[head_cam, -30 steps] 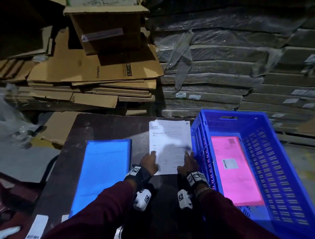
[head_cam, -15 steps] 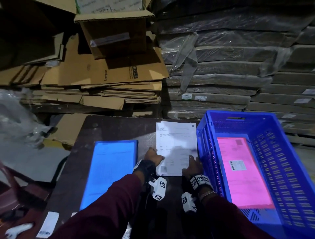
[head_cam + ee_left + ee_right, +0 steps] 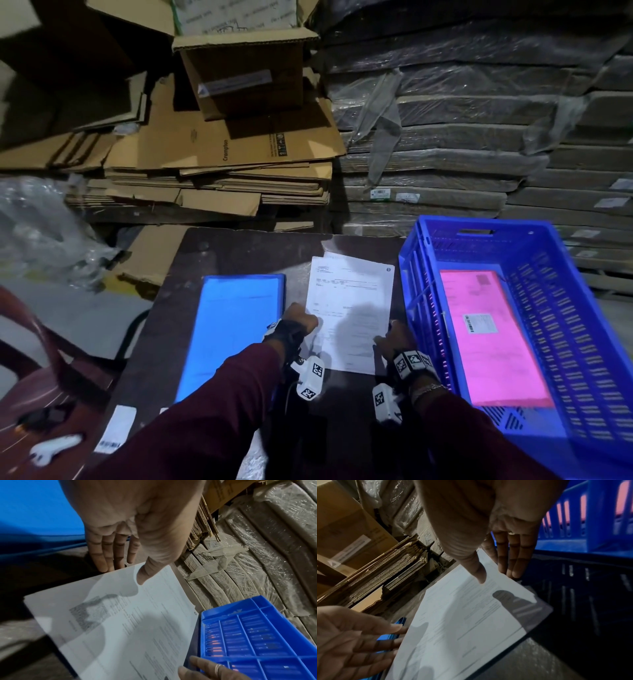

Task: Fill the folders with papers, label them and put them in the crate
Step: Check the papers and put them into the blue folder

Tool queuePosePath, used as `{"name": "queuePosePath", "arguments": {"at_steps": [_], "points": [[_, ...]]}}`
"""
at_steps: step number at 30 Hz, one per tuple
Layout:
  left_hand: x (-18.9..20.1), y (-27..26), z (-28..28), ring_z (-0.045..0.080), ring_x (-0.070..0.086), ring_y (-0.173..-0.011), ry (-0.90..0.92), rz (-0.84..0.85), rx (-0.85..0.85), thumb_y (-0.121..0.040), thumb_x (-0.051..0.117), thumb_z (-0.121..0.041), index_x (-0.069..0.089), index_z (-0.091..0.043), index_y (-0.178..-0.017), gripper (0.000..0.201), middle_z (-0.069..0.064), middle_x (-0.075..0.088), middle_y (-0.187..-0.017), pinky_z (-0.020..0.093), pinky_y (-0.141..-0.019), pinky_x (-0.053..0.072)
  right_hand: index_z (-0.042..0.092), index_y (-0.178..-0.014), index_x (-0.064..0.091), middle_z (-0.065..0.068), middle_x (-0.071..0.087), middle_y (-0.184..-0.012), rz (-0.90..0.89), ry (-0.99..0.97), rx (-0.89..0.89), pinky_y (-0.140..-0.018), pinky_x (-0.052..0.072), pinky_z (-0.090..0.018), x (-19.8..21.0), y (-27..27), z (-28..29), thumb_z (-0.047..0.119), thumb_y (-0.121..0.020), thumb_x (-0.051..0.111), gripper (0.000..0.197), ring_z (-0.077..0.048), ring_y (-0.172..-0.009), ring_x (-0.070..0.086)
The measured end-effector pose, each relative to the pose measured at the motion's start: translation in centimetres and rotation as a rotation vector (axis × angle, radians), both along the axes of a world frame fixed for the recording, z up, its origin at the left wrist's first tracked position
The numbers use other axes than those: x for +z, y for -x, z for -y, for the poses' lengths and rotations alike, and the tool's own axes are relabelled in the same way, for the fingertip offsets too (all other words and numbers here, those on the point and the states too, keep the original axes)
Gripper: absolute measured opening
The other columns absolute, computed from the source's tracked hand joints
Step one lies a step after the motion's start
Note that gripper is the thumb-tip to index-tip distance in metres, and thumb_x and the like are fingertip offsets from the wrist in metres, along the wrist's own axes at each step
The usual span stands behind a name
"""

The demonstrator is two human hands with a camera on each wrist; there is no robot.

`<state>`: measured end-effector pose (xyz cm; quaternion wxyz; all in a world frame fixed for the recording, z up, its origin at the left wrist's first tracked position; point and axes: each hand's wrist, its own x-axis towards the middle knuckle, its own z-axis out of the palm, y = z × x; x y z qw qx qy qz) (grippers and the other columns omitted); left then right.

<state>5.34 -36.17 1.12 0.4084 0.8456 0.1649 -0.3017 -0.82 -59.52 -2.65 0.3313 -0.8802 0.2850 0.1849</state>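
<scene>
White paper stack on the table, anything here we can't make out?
White paper sheets: print too small in head view, blurred in wrist views; top sheet hides the count.
Left hand fingers: tips reach the paper's edge in left wrist view; under it or not, unclear.
Pink folder in blue plastic crate: label text too small, head view.
Blue folder: cover hides contents, head view.

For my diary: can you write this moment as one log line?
left hand: on papers | right hand: on papers | blue folder: on table | pink folder: in crate
</scene>
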Motion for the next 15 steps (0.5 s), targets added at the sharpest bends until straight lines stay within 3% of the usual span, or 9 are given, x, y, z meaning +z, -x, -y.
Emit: {"name": "queuePosePath", "arguments": {"at_steps": [3, 6, 8, 9, 11, 13, 15], "points": [[0.6, 1.0, -0.5, 0.024, 0.067, -0.081, 0.013, -0.004, -0.045, -0.06, 0.063, -0.016, 0.069, -0.006, -0.091, 0.033, 0.003, 0.072, -0.086, 0.03, -0.065, 0.054, 0.014, -0.109, 0.051, -0.007, 0.064, -0.101, -0.003, -0.088, -0.055, -0.077, 0.051, -0.034, 0.0, 1.2, -0.5, 0.023, -0.072, 0.068, 0.042, -0.029, -0.091, 0.063], [1.9, 2.0, -0.7, 0.022, 0.061, -0.084, -0.004, -0.018, -0.08, -0.069, 0.07, -0.011, 0.064, -0.008, -0.094, 0.027, 0.004, 0.067, -0.092, 0.033, -0.073, 0.054, 0.017, -0.139, 0.042, -0.01, 0.064, -0.113, -0.007, -0.188, -0.082, -0.078, 0.048, -0.031, 0.1, 2.3, -1.1, 0.012, -0.075, 0.065, 0.068, -0.025, -0.092, 0.06], [1.6, 2.4, -0.9, 0.022, 0.056, -0.088, -0.023, -0.035, -0.106, -0.075, 0.075, -0.015, 0.062, -0.01, -0.106, 0.034, 0.002, 0.059, -0.096, 0.03, -0.078, 0.051, 0.017, -0.143, 0.043, -0.011, 0.065, -0.118, 0.002, -0.194, -0.096, -0.079, 0.047, -0.027, 0.4, 2.8, -1.4, 0.006, -0.076, 0.064, 0.071, -0.024, -0.096, 0.06], [1.4, 2.6, -1.0, 0.023, 0.055, -0.091, -0.018, -0.051, -0.1, -0.076, 0.077, -0.016, 0.061, -0.009, -0.109, 0.038, 0.001, 0.059, -0.098, 0.029, -0.08, 0.048, 0.016, -0.139, 0.048, -0.01, 0.068, -0.115, 0.007, -0.193, -0.098, -0.079, 0.05, -0.029, 0.4, 2.9, -1.5, 0.006, -0.073, 0.064, 0.069, -0.023, -0.096, 0.062], [1.5, 3.0, -1.3, 0.023, 0.057, -0.092, -0.017, -0.061, -0.104, -0.077, 0.077, -0.015, 0.06, -0.009, -0.098, 0.028, 0.0, 0.063, -0.095, 0.028, -0.082, 0.048, 0.015, -0.126, 0.06, -0.006, 0.072, -0.103, 0.019, -0.158, -0.095, -0.079, 0.057, -0.034, 0.1, 2.8, -1.3, 0.009, -0.064, 0.066, 0.063, -0.023, -0.092, 0.066], [1.3, 3.5, -1.8, 0.023, 0.057, -0.086, -0.023, -0.065, -0.107, -0.077, 0.076, -0.014, 0.055, -0.016, -0.079, 0.021, -0.002, 0.059, -0.082, 0.028, -0.076, 0.048, 0.016, -0.11, 0.068, -0.004, 0.072, -0.096, 0.024, -0.101, -0.095, -0.077, 0.058, -0.035, -0.1, 2.9, -1.3, 0.012, -0.058, 0.07, 0.052, -0.024, -0.089, 0.067], [1.3, 3.9, -2.1, 0.019, 0.053, -0.077, -0.058, -0.059, -0.114, -0.075, 0.075, -0.016, 0.05, -0.019, -0.076, 0.025, -0.002, 0.055, -0.08, 0.027, -0.069, 0.046, 0.016, -0.094, 0.068, -0.005, 0.071, -0.092, 0.032, -0.069, -0.128, -0.074, 0.057, -0.034, 0.5, 3.5, -1.7, 0.01, -0.058, 0.073, 0.036, -0.025, -0.085, 0.066]]}}
